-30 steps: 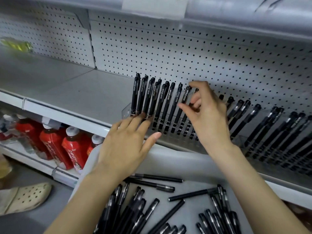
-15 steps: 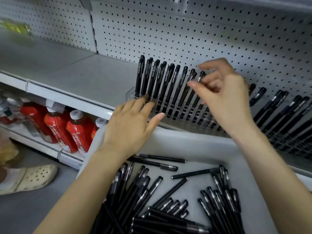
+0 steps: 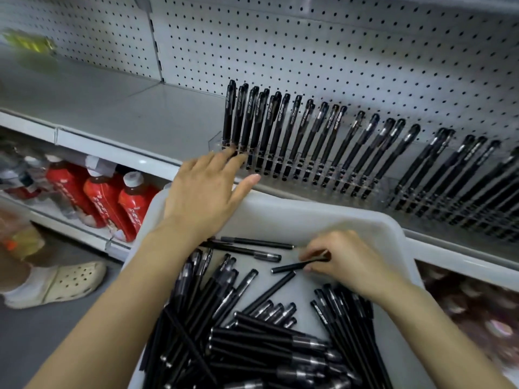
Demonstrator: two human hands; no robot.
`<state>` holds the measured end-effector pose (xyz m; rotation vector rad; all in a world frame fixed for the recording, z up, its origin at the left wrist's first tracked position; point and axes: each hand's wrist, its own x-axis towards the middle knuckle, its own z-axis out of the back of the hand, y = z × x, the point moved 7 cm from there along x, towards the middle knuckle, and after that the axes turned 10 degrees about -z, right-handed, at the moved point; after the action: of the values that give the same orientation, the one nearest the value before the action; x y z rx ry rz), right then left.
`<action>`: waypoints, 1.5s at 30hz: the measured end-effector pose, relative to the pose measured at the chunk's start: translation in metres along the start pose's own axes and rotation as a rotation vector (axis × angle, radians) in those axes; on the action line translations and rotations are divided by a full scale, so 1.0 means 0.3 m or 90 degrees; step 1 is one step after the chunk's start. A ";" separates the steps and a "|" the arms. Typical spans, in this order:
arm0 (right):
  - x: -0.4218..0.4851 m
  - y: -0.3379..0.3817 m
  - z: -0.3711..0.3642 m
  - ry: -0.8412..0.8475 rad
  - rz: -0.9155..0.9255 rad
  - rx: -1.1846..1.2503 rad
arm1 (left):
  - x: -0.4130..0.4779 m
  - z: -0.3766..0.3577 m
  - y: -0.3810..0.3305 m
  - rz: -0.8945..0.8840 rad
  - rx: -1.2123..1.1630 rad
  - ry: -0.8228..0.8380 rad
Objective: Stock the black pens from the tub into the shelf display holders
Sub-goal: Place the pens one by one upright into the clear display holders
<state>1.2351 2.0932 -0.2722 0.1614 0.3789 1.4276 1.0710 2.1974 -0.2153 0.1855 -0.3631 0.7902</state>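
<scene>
white pegboard (image 3: 365, 51) backed a grey shelf (image 3: 112, 108). inside the white tub (image 3: 280, 214), the right hand (image 3: 354, 265) pinched one black pen (image 3: 289, 267) by its end, nearly level and low over the tub floor, apart from the loose pens (image 3: 252, 332) heaped nearer. just behind the rim stood the clear display holder (image 3: 295, 169). the left hand (image 3: 202, 192) lay with fingers straight, touching the holder's left front corner. done well, by my judgement, the pen would be lifted clear, turned cap up and matched to a free slot among the standing pens (image 3: 280, 122) while that hand steadied the holder. red bottles (image 3: 112, 197) sat on the shelf below.
</scene>
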 end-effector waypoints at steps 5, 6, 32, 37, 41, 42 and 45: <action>0.031 -0.035 -0.034 0.015 -0.014 -0.073 | -0.006 0.006 -0.004 0.008 0.007 0.020; 0.034 -0.034 -0.043 0.013 -0.004 -0.091 | -0.007 0.005 -0.005 0.010 0.007 0.025; 0.012 -0.044 -0.063 0.124 0.059 -0.030 | 0.006 0.021 -0.032 0.020 -0.018 0.038; -0.025 -0.016 -0.018 0.133 0.086 0.159 | 0.015 0.043 -0.035 0.037 -0.075 0.017; -0.066 0.025 0.049 0.132 0.097 0.432 | 0.030 0.054 0.013 0.107 -0.264 -0.047; -0.065 0.021 0.071 0.100 0.088 0.468 | 0.030 0.058 0.023 0.118 -0.310 -0.070; -0.063 -0.001 0.153 -0.027 0.049 0.512 | 0.029 0.081 0.030 0.118 -0.384 -0.132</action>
<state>1.2497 2.0799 -0.2266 0.8603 0.9055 1.2752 1.0641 2.2021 -0.1892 -0.3379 -0.8056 0.8115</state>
